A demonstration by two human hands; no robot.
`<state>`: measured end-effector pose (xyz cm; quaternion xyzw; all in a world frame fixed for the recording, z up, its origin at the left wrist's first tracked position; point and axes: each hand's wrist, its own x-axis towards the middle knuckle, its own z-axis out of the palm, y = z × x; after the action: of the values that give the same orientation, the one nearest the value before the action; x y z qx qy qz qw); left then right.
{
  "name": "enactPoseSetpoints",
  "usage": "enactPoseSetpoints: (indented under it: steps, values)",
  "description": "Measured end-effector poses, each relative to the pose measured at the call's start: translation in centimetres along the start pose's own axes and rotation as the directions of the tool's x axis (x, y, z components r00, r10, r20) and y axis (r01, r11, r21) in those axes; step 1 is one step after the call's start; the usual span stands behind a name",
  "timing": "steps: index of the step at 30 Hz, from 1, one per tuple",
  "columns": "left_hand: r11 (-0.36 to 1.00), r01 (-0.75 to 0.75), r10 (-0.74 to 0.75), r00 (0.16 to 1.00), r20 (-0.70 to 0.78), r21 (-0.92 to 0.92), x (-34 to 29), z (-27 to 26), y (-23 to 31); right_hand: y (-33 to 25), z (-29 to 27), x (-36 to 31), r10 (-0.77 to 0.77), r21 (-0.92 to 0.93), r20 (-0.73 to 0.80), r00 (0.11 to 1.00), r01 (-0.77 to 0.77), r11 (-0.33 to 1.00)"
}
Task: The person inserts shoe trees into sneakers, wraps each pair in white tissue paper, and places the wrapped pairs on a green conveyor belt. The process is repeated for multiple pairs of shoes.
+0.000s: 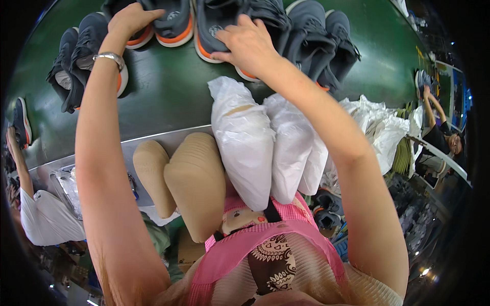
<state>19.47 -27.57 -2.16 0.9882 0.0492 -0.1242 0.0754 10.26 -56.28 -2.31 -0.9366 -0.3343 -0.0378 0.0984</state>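
Observation:
Dark grey sneakers with orange-and-white soles stand in a row on a green surface. My left hand (133, 21) grips a pair at the far side, its thumb stretched across the heel of a sneaker (176, 25). On the neighbouring sneaker (210, 33) my right hand (247, 45) is closed round the heel, the thumb low near the sole. Parts of the fingers are hidden behind the shoes. Nearer my body stand tan ribbed shoe-shaped forms (196, 183) and similar forms wrapped in white tissue paper (242, 148), touching neither hand.
More sneakers stand left (76, 61) and right (316, 43) of my hands on the green table (158, 97). Crumpled white paper (380, 125) lies at the right of the metal edge (138, 140). Other people work at the far left (48, 217) and far right (441, 135).

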Motion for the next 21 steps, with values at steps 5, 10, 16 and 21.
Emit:
enactPoseSetpoints:
  steps: [5,10,16,21]
  values:
    - [0.997,-0.075,0.073,0.993,0.097,0.023,-2.8,1.2,5.0,5.5,-2.5,-2.9,-0.086,-0.056,0.241,0.967,0.103,0.993]
    - [0.995,-0.097,0.099,0.971,0.216,-0.021,-8.9,3.1,18.2,15.0,-6.2,-11.9,-0.085,-0.153,0.166,0.983,0.111,0.982]
    - [0.942,-0.122,0.225,0.922,0.314,-0.314,-11.1,6.3,30.4,25.0,-8.7,-22.6,0.177,-0.324,0.24,0.954,-0.094,0.941]
    - [0.726,-0.334,0.498,0.858,0.124,-0.602,-15.4,2.0,27.1,26.3,-8.2,-25.5,0.252,-0.312,0.124,0.96,-0.204,0.928]
